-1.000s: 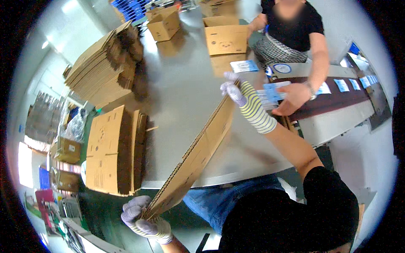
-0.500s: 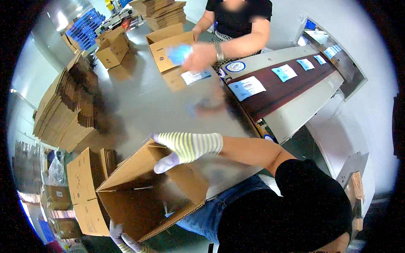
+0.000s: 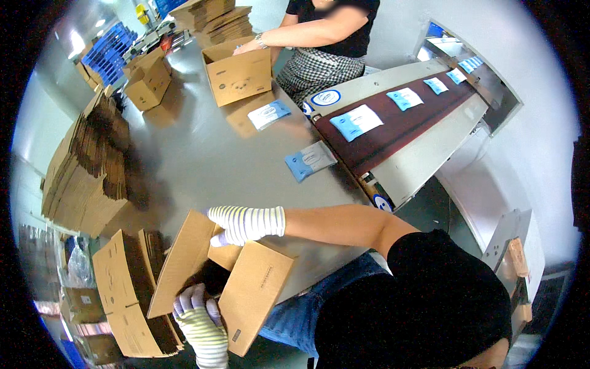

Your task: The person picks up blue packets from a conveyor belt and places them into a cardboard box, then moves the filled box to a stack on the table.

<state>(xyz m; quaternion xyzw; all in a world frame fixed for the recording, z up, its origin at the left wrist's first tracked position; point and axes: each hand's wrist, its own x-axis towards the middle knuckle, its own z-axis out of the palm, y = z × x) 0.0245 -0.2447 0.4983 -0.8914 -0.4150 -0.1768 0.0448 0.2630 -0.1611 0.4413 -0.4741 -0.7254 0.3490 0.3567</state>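
I am handling a brown cardboard box point(image 3: 257, 301) at the table's near edge, its flaps partly folded around a dark opening. My right hand point(image 3: 246, 225), in a striped glove, grips the upper corner of a flap, thumb on the inner side. My left hand point(image 3: 201, 329), gloved alike, lies at the opening's lower side with fingers stretched over the flaps; their tips show against the dark inside. What the box holds is hidden. On the metal table lie two blue-and-white soft packs, the nearer pack point(image 3: 310, 161) beside the conveyor and the farther pack point(image 3: 269, 114) by a co-worker's box.
A conveyor belt point(image 3: 393, 132) carries several packs through a wall opening. Across the table a co-worker point(image 3: 332, 37) reaches into an open box point(image 3: 238, 77). Flattened cardboard stacks point(image 3: 86, 166) stand left, with another open box point(image 3: 149, 80) behind. A folded carton point(image 3: 129, 295) stands beside mine.
My box has turned and its flaps have come inward over the opening. My left hand has moved up from its lower corner onto the flaps. The co-worker's hand has gone into their box.
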